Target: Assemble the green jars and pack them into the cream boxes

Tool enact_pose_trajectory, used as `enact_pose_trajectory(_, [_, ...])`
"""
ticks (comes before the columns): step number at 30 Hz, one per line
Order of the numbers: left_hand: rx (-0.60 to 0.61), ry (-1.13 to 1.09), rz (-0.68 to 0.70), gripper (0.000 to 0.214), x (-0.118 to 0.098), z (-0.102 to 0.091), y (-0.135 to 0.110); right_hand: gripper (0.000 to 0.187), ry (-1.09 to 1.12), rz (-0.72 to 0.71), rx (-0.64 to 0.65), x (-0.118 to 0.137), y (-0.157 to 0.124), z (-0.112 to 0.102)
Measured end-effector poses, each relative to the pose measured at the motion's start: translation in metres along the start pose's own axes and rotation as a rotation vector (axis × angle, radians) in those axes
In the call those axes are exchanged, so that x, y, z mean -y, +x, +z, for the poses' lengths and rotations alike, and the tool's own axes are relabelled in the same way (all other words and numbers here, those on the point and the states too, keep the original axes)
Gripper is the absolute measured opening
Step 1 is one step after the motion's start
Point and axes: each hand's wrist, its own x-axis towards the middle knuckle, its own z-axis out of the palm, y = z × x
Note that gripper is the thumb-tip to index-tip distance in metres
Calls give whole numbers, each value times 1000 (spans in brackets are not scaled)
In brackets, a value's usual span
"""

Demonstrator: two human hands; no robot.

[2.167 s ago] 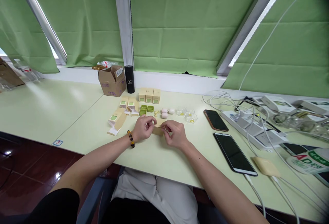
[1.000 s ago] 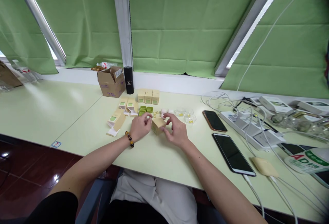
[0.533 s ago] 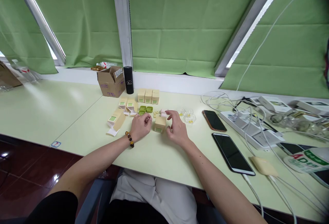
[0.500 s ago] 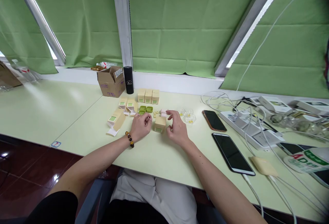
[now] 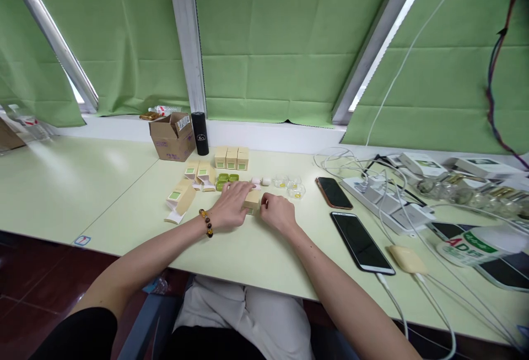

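A small cream cardboard box (image 5: 251, 200) stands on the table between my hands. My left hand (image 5: 229, 205), with a beaded bracelet at the wrist, wraps its left side, fingers along the top and back and thumb near the front. Close to the box's right side, my right hand (image 5: 279, 212) has its fingers curled in; what they hold, if anything, is hidden. Behind my left hand are several green square containers (image 5: 223, 179). Pale pink pieces (image 5: 265, 181) and clear containers with yellow bits (image 5: 295, 190) sit behind the box.
Opened cream boxes (image 5: 181, 197) lie at left, with closed boxes (image 5: 232, 158) in a row behind. Farther back stand a brown carton (image 5: 172, 142) and a black cylinder (image 5: 200, 134). At right are phones (image 5: 362, 243), a power strip (image 5: 384, 205), cables and a bottle (image 5: 481, 244).
My left hand has moved right onto the cream box, its fingers reaching over it. My right hand's raised fingers have curled down beside the box. The whole view has shifted slightly.
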Motion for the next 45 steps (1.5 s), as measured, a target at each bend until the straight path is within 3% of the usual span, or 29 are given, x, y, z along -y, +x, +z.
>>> enact_pose_trajectory(8, [189, 157, 52, 61, -5, -21, 34, 27, -46, -22, 50, 5, -5, -3])
enact_pose_trajectory(11, [113, 184, 55, 59, -2, -35, 61, 29, -50, -31, 47, 6, -6, -3])
enact_pose_trajectory(15, [12, 257, 19, 54, 8, -43, 115, 30, -50, -36, 38, 6, -5, -3])
enact_pose_trajectory(20, [110, 357, -61, 56, 33, -22, 177, 33, -58, -49, 40, 5, -5, -1])
enact_pose_trajectory(24, [138, 395, -99, 58, 49, 6, 201, 36, -66, -54, 44, 6, -6, -1])
enact_pose_trajectory(28, [160, 411, -125, 55, 55, 28, 207, 36, -68, -39, 64, 7, -7, -3])
enact_pose_trajectory(32, [141, 442, -156, 50, 53, 35, 201, 37, -63, -39, 67, 7, -7, -3])
enact_pose_trajectory(37, [61, 463, -143, 54, 31, 32, 184, 38, -70, -60, 59, 7, -7, -2])
enact_pose_trajectory(41, [118, 410, -184, 54, 9, 37, 173, 39, -69, -56, 65, 8, -8, -2])
enact_pose_trajectory(45, [177, 384, -253, 58, 7, 48, 173, 39, -66, -48, 70, 9, -7, -2])
